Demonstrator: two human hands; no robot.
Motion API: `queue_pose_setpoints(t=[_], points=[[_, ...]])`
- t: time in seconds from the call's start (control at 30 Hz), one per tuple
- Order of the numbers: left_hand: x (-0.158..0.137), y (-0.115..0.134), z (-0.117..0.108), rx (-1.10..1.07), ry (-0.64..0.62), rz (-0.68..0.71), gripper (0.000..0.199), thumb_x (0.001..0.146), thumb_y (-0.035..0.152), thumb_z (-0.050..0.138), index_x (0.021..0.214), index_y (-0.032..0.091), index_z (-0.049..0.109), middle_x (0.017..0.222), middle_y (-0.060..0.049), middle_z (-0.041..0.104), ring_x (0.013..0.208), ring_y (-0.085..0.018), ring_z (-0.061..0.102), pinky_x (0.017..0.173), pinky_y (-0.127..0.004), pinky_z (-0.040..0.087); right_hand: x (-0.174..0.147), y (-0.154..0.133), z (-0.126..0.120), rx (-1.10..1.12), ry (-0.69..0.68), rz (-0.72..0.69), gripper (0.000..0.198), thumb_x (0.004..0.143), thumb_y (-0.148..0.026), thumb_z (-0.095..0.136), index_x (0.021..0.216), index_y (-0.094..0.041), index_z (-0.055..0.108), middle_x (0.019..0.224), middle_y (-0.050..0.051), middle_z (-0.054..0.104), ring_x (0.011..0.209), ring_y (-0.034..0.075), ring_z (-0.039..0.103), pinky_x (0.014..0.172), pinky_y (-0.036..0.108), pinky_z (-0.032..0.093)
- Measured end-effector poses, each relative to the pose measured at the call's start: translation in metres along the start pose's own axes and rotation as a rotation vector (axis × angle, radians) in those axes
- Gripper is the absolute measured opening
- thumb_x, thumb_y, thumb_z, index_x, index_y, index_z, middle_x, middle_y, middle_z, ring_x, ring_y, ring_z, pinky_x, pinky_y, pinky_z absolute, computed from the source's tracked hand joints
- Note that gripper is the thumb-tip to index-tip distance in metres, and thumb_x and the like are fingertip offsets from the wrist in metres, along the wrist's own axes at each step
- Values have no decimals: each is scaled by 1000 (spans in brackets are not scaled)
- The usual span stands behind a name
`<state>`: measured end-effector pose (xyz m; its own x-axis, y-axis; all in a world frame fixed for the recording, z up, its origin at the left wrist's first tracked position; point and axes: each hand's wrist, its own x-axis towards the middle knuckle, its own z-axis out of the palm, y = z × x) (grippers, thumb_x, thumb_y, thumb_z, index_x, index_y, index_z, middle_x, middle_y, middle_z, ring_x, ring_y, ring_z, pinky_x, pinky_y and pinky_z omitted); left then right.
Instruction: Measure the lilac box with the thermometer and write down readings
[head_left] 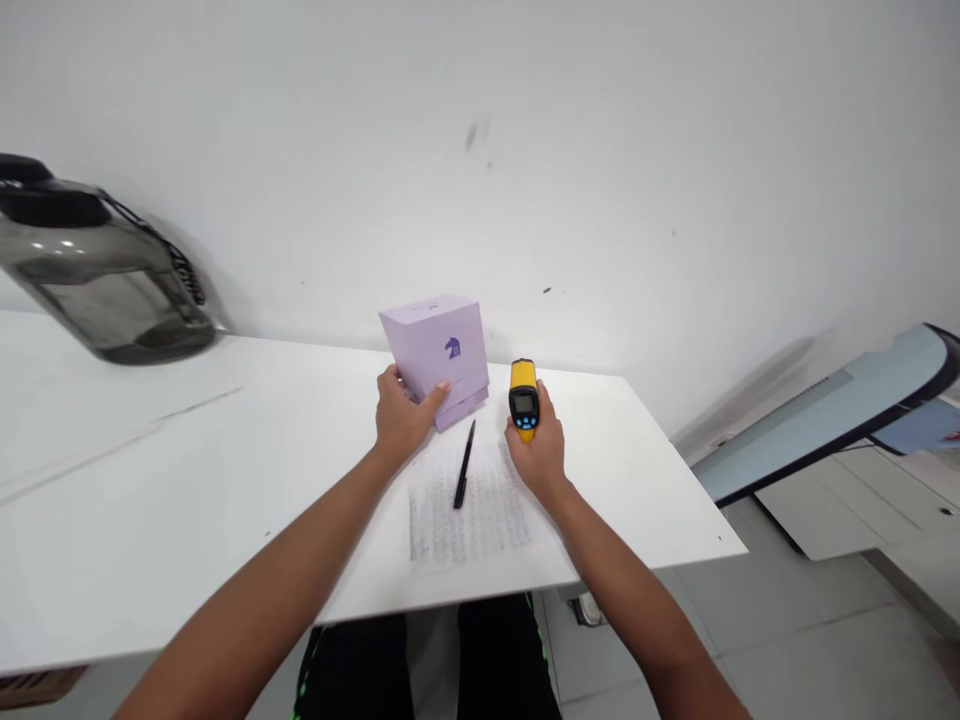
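Observation:
My left hand [405, 412] grips a light purple box [442, 350] by its lower left side, thumb across the front face. A dark horse-head logo shows on that face, and the box is tilted. Wrapped round the handle of a yellow and black infrared thermometer [524, 398] is my right hand [541, 445]; its small screen and blue buttons face me. Between my hands a black pen [465, 465] lies on a sheet of paper [487, 525] covered in blurred writing. Most of the thermometer's handle is hidden by my fingers.
A large grey bottle [112, 290] with a black lid and strap stands at the left by the wall [585, 180]. The white table [187, 500] ends at the right, where a pale blue dark-edged panel [832, 415] leans beyond it.

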<state>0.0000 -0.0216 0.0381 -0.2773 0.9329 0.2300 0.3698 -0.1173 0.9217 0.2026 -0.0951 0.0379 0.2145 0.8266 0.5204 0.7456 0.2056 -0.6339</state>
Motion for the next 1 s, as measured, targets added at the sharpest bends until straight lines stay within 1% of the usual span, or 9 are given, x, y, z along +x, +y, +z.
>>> queue_pose_setpoints(t=[0.1, 0.2, 0.27, 0.33, 0.43, 0.53, 0.67, 0.83, 1.0], points=[[0, -1, 0, 6, -6, 11, 79, 72, 63, 70, 133, 22, 40, 139, -15, 52, 119, -32, 60, 93, -46, 54, 3, -3, -3, -62, -31, 40, 73, 91, -38, 54, 158, -19, 29, 130, 14, 67, 104, 29, 67, 89, 43, 48], [1, -1, 0, 3, 0, 0, 77, 73, 63, 70, 132, 22, 41, 139, -15, 53, 119, -31, 61, 94, -46, 54, 9, 0, -6, -158, -132, 66, 70, 95, -46, 55, 156, -20, 34, 131, 13, 67, 111, 29, 65, 93, 42, 44], [1, -1, 0, -5, 7, -8, 77, 73, 62, 70, 132, 22, 41, 138, -15, 53, 120, -31, 61, 95, -46, 53, 15, 5, -8, -249, -206, 71, 64, 97, -46, 55, 154, -21, 39, 133, 13, 67, 116, 29, 64, 93, 40, 41], [2, -1, -1, -6, 11, -14, 78, 73, 62, 70, 132, 22, 40, 137, -15, 53, 122, -32, 60, 97, -46, 53, 20, 10, -10, -357, -250, 74, 61, 98, -44, 56, 152, -20, 41, 136, 14, 65, 119, 29, 62, 93, 39, 39], [2, -1, -1, 0, 7, -19, 79, 72, 63, 70, 133, 22, 40, 138, -15, 53, 124, -32, 59, 97, -46, 52, 26, 15, -14, -505, -293, 98, 61, 99, -44, 56, 153, -19, 41, 136, 15, 64, 118, 29, 61, 90, 38, 38], [1, 0, -2, 17, 5, -17, 80, 72, 64, 70, 133, 22, 39, 139, -15, 53, 124, -32, 59, 97, -47, 52, 30, 17, -18, -609, -348, 134, 62, 99, -47, 56, 153, -19, 41, 132, 15, 65, 115, 29, 62, 88, 37, 38], [-1, 4, -2, 55, -10, -26, 81, 72, 65, 69, 134, 22, 39, 141, -15, 52, 121, -33, 60, 95, -48, 52, 29, 18, -17, -661, -407, 138, 66, 97, -48, 55, 154, -16, 40, 131, 16, 65, 114, 30, 60, 85, 37, 39], [-3, 8, -3, 81, -19, -32, 83, 71, 65, 70, 135, 24, 38, 143, -15, 49, 124, -33, 59, 99, -49, 51, 25, 14, -15, -682, -464, 98, 69, 91, -32, 54, 155, -12, 36, 138, 20, 60, 117, 33, 57, 89, 41, 41], [-4, 8, -4, 63, -38, -35, 84, 71, 66, 70, 136, 25, 37, 146, -14, 48, 126, -33, 57, 100, -50, 51, 22, 13, -15, -673, -498, 77, 74, 88, -29, 52, 157, -9, 33, 144, 21, 55, 118, 35, 55, 93, 46, 42]])
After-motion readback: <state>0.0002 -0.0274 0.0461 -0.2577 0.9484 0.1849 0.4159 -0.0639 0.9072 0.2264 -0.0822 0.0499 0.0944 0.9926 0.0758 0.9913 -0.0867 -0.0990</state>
